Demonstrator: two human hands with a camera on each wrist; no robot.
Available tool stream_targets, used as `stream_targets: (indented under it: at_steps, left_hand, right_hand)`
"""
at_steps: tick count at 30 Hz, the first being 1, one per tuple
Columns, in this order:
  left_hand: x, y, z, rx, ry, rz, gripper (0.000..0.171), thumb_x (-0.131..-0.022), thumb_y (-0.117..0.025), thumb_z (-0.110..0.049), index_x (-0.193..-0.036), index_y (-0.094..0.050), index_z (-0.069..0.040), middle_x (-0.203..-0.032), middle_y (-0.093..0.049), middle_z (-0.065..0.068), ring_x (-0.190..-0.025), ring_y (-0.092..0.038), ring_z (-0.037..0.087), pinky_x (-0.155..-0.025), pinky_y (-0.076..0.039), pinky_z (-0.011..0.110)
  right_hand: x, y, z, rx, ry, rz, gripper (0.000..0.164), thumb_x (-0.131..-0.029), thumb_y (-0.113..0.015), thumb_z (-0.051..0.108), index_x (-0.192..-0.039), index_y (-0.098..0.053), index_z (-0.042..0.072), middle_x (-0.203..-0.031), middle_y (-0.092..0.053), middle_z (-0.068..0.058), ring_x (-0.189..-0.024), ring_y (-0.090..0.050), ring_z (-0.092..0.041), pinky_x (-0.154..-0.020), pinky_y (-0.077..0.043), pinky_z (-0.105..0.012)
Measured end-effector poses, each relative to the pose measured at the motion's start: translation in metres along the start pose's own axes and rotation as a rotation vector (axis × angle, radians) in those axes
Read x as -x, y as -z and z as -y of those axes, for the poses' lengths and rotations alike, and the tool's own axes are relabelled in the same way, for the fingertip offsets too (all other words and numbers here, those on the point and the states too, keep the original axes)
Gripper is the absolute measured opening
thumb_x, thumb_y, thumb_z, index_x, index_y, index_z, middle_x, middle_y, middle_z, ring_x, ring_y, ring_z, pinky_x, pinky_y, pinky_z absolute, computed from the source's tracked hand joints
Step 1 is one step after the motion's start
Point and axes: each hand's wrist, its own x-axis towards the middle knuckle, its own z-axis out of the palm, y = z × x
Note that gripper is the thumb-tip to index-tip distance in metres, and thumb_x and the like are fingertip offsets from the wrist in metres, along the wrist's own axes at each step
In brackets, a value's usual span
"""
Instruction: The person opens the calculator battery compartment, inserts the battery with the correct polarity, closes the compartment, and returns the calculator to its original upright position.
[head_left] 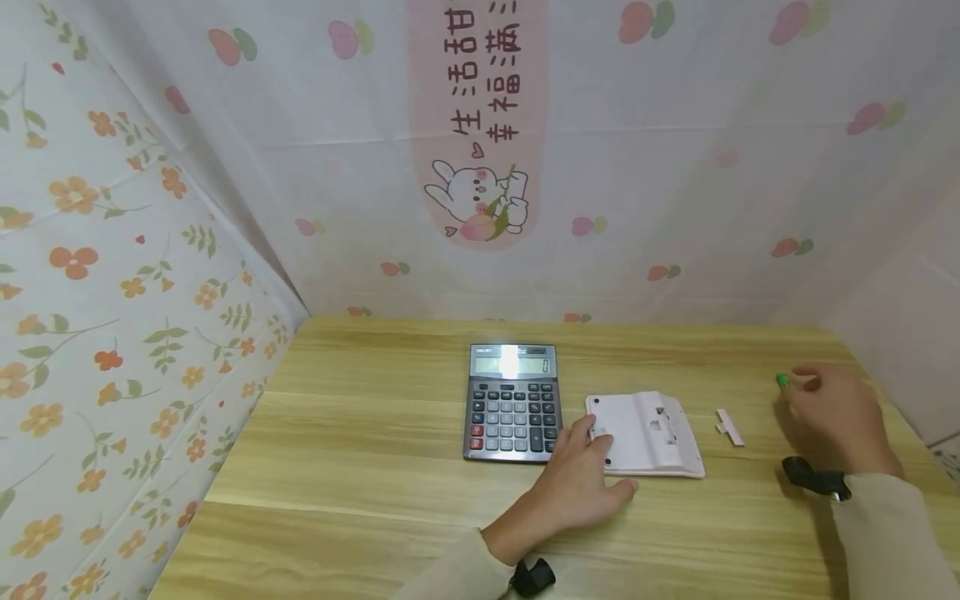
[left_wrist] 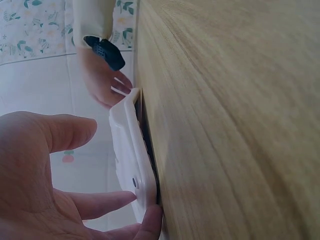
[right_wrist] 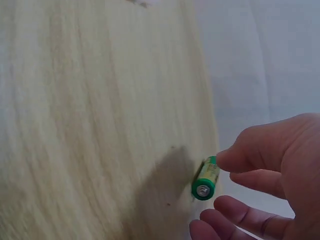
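Observation:
A white calculator-like device [head_left: 633,433] lies back side up on the table, its battery compartment [head_left: 663,427] uncovered. My left hand [head_left: 573,492] rests its fingers on the device's left edge; in the left wrist view the thumb [left_wrist: 72,132] stands apart from the white casing [left_wrist: 135,150]. Off to the right, my right hand [head_left: 836,412] pinches a green battery [right_wrist: 206,180] at one end between thumb and finger. The battery's flat metal end faces the right wrist camera. Between the device and the right hand lies a small white battery cover [head_left: 729,428].
A dark grey calculator [head_left: 513,404] lies face up left of the white device, its display lit with a 0. The wooden table [head_left: 360,467] meets a printed cloth [head_left: 337,250] at the back and a flowered cloth [head_left: 135,333] on the left.

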Motion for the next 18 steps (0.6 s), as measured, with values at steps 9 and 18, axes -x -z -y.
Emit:
stream_targets:
  at_steps: [9, 18]
  left_hand:
    - [-0.001, -0.002, 0.000, -0.008, -0.008, -0.005, 0.068, -0.100, -0.072, -0.054, -0.150, -0.067, -0.008, -0.170, -0.041, 0.010, -0.152, -0.042, 0.027, -0.119, -0.042, 0.040]
    - [0.000, -0.001, 0.001, -0.015, -0.008, -0.009, 0.068, -0.099, -0.072, -0.053, -0.150, -0.068, -0.008, -0.170, -0.042, 0.010, -0.151, -0.042, 0.027, -0.119, -0.043, 0.040]
  right_hand:
    - [-0.008, -0.004, -0.004, 0.034, 0.023, 0.048, 0.053, -0.101, -0.064, 0.017, -0.140, -0.053, -0.016, -0.120, -0.064, -0.046, -0.101, -0.063, -0.062, -0.073, -0.051, -0.066]
    - [-0.012, -0.005, -0.002, 0.061, 0.028, 0.063, 0.048, -0.099, -0.065, 0.015, -0.135, -0.056, -0.015, -0.120, -0.065, -0.044, -0.099, -0.063, -0.061, -0.071, -0.051, -0.063]
